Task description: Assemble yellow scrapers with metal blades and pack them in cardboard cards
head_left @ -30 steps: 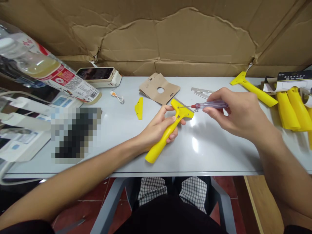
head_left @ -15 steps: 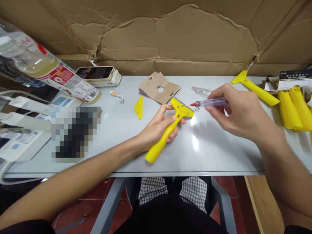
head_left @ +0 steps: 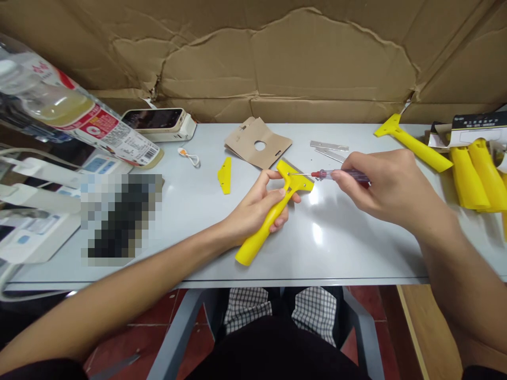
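Note:
My left hand [head_left: 263,206] is closed round the neck of a yellow scraper [head_left: 259,235], whose wide head points up and away from me. Two small screws show on that head. Between thumb and fingers, my right hand [head_left: 380,182] grips a screwdriver [head_left: 328,174] with a clear purple handle and a red collar. Its thin shaft reaches left, and the tip meets the screw on the head's left side. Small metal bits [head_left: 318,179] lie close to the collar. Two thin metal blades [head_left: 329,145] rest beyond my right hand.
A yellow cover piece [head_left: 225,176] and a brown card with a hole [head_left: 253,141] lie left of the scraper. Another yellow scraper [head_left: 414,141] and several yellow handles [head_left: 470,179] are at right. Bottles [head_left: 106,126], a phone [head_left: 154,119] and power strips [head_left: 43,227] crowd the left.
The fingers of my right hand have turned and shifted on the screwdriver's handle, while its tip stays at the same screw. My left hand and the scraper hold nearly still.

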Available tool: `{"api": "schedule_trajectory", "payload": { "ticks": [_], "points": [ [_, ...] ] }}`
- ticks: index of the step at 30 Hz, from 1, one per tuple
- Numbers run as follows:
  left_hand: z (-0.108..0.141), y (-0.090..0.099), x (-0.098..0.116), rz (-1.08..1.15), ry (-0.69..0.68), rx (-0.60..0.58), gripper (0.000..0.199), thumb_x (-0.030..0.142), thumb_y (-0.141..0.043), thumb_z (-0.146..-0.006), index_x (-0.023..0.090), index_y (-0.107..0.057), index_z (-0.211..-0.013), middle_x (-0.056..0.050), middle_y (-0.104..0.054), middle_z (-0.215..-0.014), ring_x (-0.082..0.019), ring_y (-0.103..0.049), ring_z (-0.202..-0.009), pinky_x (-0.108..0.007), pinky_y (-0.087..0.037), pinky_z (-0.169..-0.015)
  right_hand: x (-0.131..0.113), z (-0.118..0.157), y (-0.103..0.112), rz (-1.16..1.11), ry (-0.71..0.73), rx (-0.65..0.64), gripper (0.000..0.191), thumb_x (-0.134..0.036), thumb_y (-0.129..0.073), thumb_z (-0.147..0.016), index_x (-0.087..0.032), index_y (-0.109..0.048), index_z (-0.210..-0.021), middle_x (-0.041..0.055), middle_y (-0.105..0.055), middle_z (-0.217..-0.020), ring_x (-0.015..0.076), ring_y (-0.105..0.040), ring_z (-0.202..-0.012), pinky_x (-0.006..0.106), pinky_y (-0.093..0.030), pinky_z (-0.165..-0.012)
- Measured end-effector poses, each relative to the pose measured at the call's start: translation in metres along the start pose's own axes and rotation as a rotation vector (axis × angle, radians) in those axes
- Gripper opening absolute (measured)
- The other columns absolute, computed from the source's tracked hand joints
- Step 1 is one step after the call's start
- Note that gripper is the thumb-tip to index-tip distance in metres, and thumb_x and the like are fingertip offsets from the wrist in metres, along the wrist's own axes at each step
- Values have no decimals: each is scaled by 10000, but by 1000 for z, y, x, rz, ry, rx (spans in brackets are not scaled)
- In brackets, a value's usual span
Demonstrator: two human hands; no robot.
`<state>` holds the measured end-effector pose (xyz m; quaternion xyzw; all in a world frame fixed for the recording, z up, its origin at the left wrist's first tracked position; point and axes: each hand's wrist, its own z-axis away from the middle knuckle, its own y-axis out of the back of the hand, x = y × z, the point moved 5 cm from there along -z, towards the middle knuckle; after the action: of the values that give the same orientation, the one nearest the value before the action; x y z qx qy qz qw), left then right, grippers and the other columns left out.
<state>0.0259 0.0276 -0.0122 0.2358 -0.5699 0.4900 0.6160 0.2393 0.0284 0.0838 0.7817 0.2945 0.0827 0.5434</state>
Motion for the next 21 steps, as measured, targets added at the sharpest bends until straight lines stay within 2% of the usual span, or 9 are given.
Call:
{"api": "schedule_trajectory", "payload": {
  "ticks": [2,4,7,8,10,12,15,21],
  "points": [
    [2,-2,2,-47,-21,-14,219,320,-554,-1092,291,-375,-1215,-21,-716,-1077,-54,-536,-485,-203,-401,-413,1,-1,2,3,10,19,452,-448,-501,-1086,-259,-551,-678,-4,-482,-511,170,-421,-464,364,-272,-567],
    [3,-3,2,-79,-34,-25,209,318,-542,-1097,287,-374,-1217,-20,-708,-1083,-53,-538,-491,-206,-411,-415,2,0,5,-16,15,41,444,-449,-496,-1090,-254,-548,-694,-11,-460,-504,164,-396,-458,362,-264,-562],
    [3,-3,1,-65,-33,-34,220,317,-543,-1093,290,-368,-1222,-21,-708,-1097,-53,-541,-494,-205,-408,-411,6,1,6,-70,-38,3,233,-462,-609,-1022,-235,-641,-986,-1,-598,-631,189,-498,-522,359,-345,-565],
    [3,-2,1,-52,-32,-37,227,317,-548,-1090,291,-366,-1223,-21,-711,-1096,-55,-542,-493,-205,-405,-408,7,2,5,-91,-53,-25,230,-440,-653,-987,-237,-636,-1093,10,-654,-707,204,-548,-561,365,-386,-576],
    [2,-1,0,-32,-29,-40,235,313,-552,-1085,293,-364,-1226,-21,-715,-1095,-56,-542,-492,-204,-401,-407,7,3,4,-136,-47,-59,272,-368,-690,-937,-261,-619,-1177,27,-726,-843,229,-629,-639,379,-454,-604],
    [1,0,-1,-24,-25,-36,239,312,-552,-1083,292,-368,-1233,-21,-717,-1093,-56,-540,-492,-204,-401,-408,5,4,3,-180,-9,-54,211,-313,-677,-943,-282,-639,-1149,33,-760,-908,243,-689,-708,387,-504,-644],
    [2,0,0,-13,-25,-22,253,318,-566,-1074,292,-374,-1237,-18,-720,-1076,-59,-536,-490,-209,-399,-409,4,6,5,-171,37,25,130,-334,-667,-982,-281,-679,-1101,32,-774,-888,238,-711,-719,389,-530,-677],
    [4,-2,3,-48,-32,8,270,336,-602,-1063,287,-384,-1216,-22,-730,-1045,-62,-537,-490,-222,-389,-419,4,6,5,-37,15,14,195,-424,-605,-1042,-289,-723,-1119,38,-790,-850,255,-710,-702,407,-506,-672]
  ]
}}
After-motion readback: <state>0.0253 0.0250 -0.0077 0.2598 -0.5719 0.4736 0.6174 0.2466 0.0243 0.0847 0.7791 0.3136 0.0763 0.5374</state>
